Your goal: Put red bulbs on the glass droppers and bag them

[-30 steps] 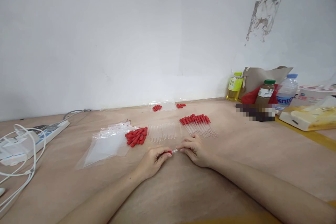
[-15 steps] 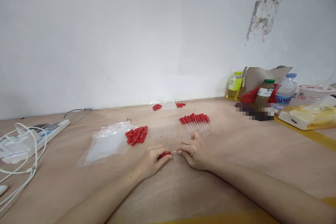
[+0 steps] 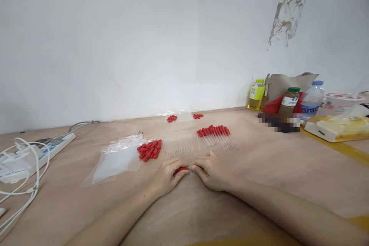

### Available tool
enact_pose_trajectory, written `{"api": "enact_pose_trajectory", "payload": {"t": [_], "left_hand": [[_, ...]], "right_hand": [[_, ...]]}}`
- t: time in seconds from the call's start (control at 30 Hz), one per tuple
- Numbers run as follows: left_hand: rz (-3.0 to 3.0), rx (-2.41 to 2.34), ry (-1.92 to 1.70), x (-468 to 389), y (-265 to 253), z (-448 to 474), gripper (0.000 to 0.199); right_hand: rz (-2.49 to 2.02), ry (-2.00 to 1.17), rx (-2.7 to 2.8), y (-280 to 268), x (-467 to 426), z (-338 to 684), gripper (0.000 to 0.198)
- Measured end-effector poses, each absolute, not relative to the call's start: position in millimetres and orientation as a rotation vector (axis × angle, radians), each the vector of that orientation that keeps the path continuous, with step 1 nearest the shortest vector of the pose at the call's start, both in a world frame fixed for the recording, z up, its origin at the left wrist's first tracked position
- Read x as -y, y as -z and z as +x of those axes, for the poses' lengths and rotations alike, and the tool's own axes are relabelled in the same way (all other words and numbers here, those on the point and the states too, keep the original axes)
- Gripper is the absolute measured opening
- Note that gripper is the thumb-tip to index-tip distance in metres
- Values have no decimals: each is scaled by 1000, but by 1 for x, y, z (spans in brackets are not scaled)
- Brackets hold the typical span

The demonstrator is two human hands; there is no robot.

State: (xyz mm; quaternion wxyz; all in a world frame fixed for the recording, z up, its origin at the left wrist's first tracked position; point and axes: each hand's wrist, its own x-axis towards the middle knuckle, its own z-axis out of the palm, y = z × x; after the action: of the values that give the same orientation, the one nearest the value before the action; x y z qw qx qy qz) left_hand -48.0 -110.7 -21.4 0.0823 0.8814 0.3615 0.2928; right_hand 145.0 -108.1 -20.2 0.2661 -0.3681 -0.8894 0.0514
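Observation:
My left hand (image 3: pixel 170 173) is closed on a red rubber dropper bulb (image 3: pixel 181 168), its open end facing right. My right hand (image 3: pixel 209 171) pinches a thin clear dropper tube (image 3: pixel 189 168) close to that bulb; most of the tube is hidden by the fingers. Beyond my left hand lies a pile of loose red bulbs (image 3: pixel 149 150). A row of bare clear tubes (image 3: pixel 177 144) sits to its right. Past my right hand, several droppers with red bulbs on their tubes (image 3: pixel 215 134) lie side by side.
Clear plastic bags (image 3: pixel 115 161) lie at left, near a power strip (image 3: pixel 57 146) and white cables (image 3: pixel 37 165). Small bagged red bulbs (image 3: pixel 172 118) rest by the wall. Drink bottles (image 3: pixel 290 102) and a tissue pack (image 3: pixel 337 128) stand at right.
My right hand has moved slightly left, toward my left hand. Its fingers now sit closer to the red bulb, and less of the tube shows between the hands.

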Motion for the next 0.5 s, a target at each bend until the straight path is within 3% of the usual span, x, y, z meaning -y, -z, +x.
{"api": "enact_pose_trajectory", "payload": {"t": [0.27, 0.33, 0.5], "left_hand": [[2580, -1162, -986, 107, 21, -55, 23], [2536, -1243, -976, 106, 21, -57, 29], [2525, -1237, -817, 103, 19, -59, 16]], "right_hand": [[-1050, 200, 2427, 15, 112, 152, 21], [-1157, 135, 2360, 15, 105, 159, 19], [-1432, -261, 2046, 11, 70, 183, 17]]}}
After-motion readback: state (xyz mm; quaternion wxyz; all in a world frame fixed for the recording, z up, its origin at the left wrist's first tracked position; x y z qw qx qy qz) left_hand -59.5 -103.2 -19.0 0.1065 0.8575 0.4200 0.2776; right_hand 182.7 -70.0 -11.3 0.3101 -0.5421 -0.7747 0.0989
